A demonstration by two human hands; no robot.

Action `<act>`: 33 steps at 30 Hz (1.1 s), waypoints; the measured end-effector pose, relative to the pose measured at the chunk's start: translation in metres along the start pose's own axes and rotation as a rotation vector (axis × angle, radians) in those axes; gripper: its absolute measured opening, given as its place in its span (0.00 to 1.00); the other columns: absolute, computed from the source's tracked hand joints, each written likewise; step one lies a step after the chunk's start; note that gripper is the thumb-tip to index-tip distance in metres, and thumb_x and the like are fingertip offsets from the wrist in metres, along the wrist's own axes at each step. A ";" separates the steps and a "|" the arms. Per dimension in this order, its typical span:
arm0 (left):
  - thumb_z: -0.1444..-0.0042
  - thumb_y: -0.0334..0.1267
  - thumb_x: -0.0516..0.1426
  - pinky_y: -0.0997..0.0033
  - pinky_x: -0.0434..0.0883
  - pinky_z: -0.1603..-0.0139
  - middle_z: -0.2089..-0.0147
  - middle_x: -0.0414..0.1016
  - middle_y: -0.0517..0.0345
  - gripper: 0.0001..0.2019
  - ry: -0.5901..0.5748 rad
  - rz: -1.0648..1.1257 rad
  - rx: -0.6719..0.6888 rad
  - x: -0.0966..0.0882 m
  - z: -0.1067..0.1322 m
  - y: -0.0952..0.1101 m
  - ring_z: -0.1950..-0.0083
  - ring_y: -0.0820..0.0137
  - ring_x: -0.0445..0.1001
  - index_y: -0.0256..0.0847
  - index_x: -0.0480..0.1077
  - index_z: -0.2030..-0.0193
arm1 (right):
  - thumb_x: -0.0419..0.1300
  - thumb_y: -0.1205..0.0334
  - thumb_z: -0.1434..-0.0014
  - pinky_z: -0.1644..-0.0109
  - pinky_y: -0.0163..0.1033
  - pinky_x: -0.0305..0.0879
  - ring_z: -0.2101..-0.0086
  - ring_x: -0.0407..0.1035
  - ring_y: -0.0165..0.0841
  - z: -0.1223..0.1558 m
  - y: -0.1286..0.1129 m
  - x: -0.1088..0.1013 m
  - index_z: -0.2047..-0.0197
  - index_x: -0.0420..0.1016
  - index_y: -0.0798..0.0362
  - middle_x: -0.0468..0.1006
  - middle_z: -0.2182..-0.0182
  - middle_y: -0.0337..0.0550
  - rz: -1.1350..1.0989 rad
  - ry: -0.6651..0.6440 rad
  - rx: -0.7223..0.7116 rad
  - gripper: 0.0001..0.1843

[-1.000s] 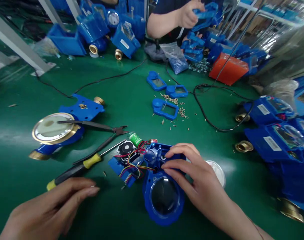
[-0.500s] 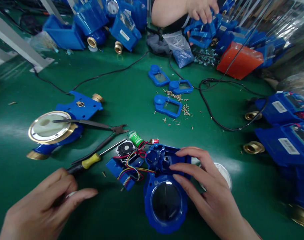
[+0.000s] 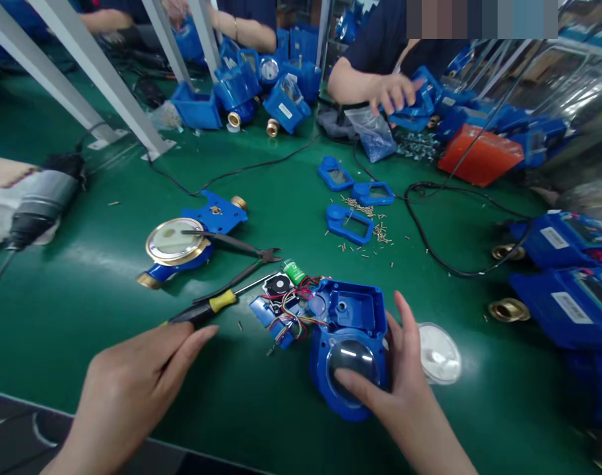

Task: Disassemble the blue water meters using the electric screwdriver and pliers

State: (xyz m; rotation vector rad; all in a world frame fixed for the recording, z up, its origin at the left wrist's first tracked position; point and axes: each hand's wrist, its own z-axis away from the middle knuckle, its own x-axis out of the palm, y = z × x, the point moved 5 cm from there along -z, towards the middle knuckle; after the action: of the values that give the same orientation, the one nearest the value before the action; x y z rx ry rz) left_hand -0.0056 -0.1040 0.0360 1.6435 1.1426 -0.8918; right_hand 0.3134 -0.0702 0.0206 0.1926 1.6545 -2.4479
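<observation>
My right hand grips the blue water meter cover at its right side, thumb across the round clear window. The cover's open rectangular compartment faces up. Coloured wires run from it to a small blue module, a black round part and a green battery. My left hand has its fingers curled, thumb extended, beside the handle of a yellow-and-black screwdriver; what lies within the fingers is hidden. Pliers rest partly on a brass-ringed meter body.
A clear round disc lies right of my hand. Farther off are blue frames with scattered screws, a black cable and a power drill. Meters stand at right. Across the table, a co-worker's hand holds a blue part.
My right hand has moved from the cover's compartment to its lower right side, with the thumb now on the window. The view has shifted, bringing the drill into sight.
</observation>
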 end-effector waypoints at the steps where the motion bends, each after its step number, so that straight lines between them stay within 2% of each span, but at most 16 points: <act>1: 0.33 0.44 0.50 0.66 0.67 0.73 0.71 0.78 0.62 0.10 0.014 -0.022 0.030 -0.003 -0.003 -0.003 0.75 0.69 0.75 0.48 0.70 0.62 | 0.76 0.47 0.57 0.33 0.64 0.57 0.35 0.59 0.56 -0.006 -0.005 0.002 0.26 0.28 0.37 0.49 0.28 0.56 0.005 -0.015 0.020 0.71; 3: 0.32 0.44 0.48 0.69 0.71 0.66 0.59 0.81 0.60 0.13 0.024 -0.026 0.052 -0.010 -0.009 -0.012 0.66 0.69 0.80 0.47 0.71 0.51 | 0.76 0.47 0.59 0.32 0.60 0.57 0.34 0.58 0.54 -0.017 -0.013 0.002 0.26 0.27 0.40 0.45 0.27 0.56 0.023 -0.045 0.050 0.73; 5: 0.31 0.43 0.47 0.72 0.71 0.55 0.51 0.80 0.60 0.15 -0.011 0.023 0.086 -0.015 -0.013 -0.021 0.56 0.70 0.80 0.48 0.70 0.44 | 0.77 0.48 0.61 0.30 0.58 0.55 0.32 0.54 0.53 -0.028 -0.019 -0.002 0.25 0.31 0.41 0.44 0.27 0.55 0.033 -0.096 0.068 0.73; 8: 0.32 0.47 0.50 0.74 0.68 0.47 0.53 0.80 0.65 0.13 -0.041 0.132 0.156 -0.018 -0.019 -0.025 0.53 0.71 0.79 0.52 0.75 0.52 | 0.79 0.50 0.65 0.30 0.57 0.55 0.32 0.55 0.52 -0.042 -0.027 -0.007 0.25 0.36 0.44 0.49 0.28 0.55 0.015 -0.184 0.061 0.74; 11: 0.35 0.57 0.51 0.73 0.71 0.55 0.61 0.82 0.69 0.18 0.008 0.134 0.139 -0.018 -0.027 -0.025 0.59 0.71 0.80 0.54 0.78 0.64 | 0.81 0.55 0.68 0.31 0.57 0.57 0.36 0.62 0.51 -0.052 -0.036 -0.006 0.27 0.42 0.48 0.60 0.32 0.58 0.022 -0.274 0.031 0.73; 13: 0.35 0.61 0.47 0.70 0.69 0.67 0.65 0.83 0.64 0.25 0.004 -0.038 -0.002 -0.015 -0.031 -0.030 0.65 0.67 0.80 0.51 0.80 0.64 | 0.81 0.57 0.68 0.35 0.58 0.62 0.41 0.68 0.50 -0.054 -0.042 0.000 0.31 0.51 0.50 0.67 0.37 0.57 0.029 -0.342 0.003 0.66; 15: 0.34 0.60 0.44 0.68 0.63 0.73 0.66 0.83 0.55 0.29 -0.049 -0.239 -0.132 -0.011 -0.033 -0.034 0.68 0.62 0.79 0.47 0.81 0.60 | 0.81 0.59 0.68 0.39 0.58 0.67 0.46 0.72 0.48 -0.052 -0.048 0.004 0.36 0.56 0.51 0.72 0.42 0.54 0.021 -0.381 -0.031 0.59; 17: 0.32 0.54 0.44 0.65 0.65 0.69 0.60 0.83 0.49 0.25 -0.105 -0.322 -0.107 -0.006 -0.033 -0.032 0.63 0.57 0.79 0.43 0.78 0.50 | 0.80 0.60 0.68 0.41 0.57 0.69 0.50 0.75 0.45 -0.045 -0.050 0.008 0.38 0.56 0.50 0.75 0.46 0.50 -0.005 -0.407 -0.047 0.57; 19: 0.30 0.47 0.45 0.59 0.69 0.57 0.47 0.79 0.46 0.22 -0.114 -0.270 0.018 0.002 -0.033 -0.024 0.52 0.55 0.77 0.43 0.71 0.39 | 0.80 0.61 0.68 0.42 0.56 0.70 0.52 0.76 0.43 -0.037 -0.051 0.010 0.39 0.55 0.48 0.76 0.49 0.48 -0.035 -0.414 -0.047 0.56; 21: 0.31 0.45 0.47 0.55 0.69 0.48 0.40 0.73 0.45 0.21 -0.143 -0.211 0.108 0.013 -0.031 -0.017 0.45 0.54 0.73 0.44 0.67 0.36 | 0.80 0.60 0.67 0.42 0.55 0.70 0.51 0.75 0.43 -0.029 -0.053 0.007 0.38 0.54 0.47 0.76 0.49 0.47 -0.034 -0.389 -0.075 0.57; 25: 0.33 0.50 0.49 0.53 0.70 0.47 0.43 0.72 0.44 0.22 -0.215 -0.192 0.148 0.030 -0.031 -0.007 0.45 0.53 0.72 0.42 0.69 0.39 | 0.79 0.58 0.64 0.35 0.57 0.61 0.43 0.69 0.46 -0.022 -0.066 -0.012 0.35 0.53 0.45 0.69 0.42 0.49 0.144 -0.160 -0.328 0.57; 28: 0.32 0.47 0.48 0.53 0.70 0.47 0.42 0.72 0.42 0.21 -0.152 -0.233 0.173 0.018 -0.045 0.003 0.44 0.52 0.71 0.37 0.68 0.41 | 0.78 0.59 0.61 0.33 0.57 0.58 0.41 0.66 0.46 -0.021 -0.073 -0.024 0.32 0.52 0.43 0.65 0.39 0.49 0.205 -0.027 -0.469 0.58; 31: 0.31 0.38 0.48 0.47 0.64 0.38 0.35 0.66 0.38 0.18 -0.081 -0.359 0.260 0.004 -0.069 0.013 0.34 0.49 0.64 0.33 0.66 0.40 | 0.78 0.59 0.61 0.36 0.57 0.63 0.45 0.71 0.45 -0.024 -0.071 -0.026 0.30 0.48 0.42 0.70 0.43 0.48 0.140 -0.019 -0.448 0.62; 33: 0.33 0.37 0.51 0.38 0.55 0.33 0.32 0.60 0.32 0.16 -0.108 -0.428 0.324 0.006 -0.085 0.017 0.29 0.44 0.56 0.29 0.68 0.44 | 0.79 0.59 0.62 0.37 0.58 0.64 0.48 0.73 0.45 -0.027 -0.068 -0.027 0.29 0.47 0.43 0.72 0.45 0.47 0.094 0.001 -0.407 0.64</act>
State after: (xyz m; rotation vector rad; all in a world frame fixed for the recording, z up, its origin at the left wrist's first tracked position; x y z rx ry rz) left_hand 0.0175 -0.0240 0.0624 1.6015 1.3529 -1.4862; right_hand 0.3248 -0.0183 0.0776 0.2071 2.0452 -1.9911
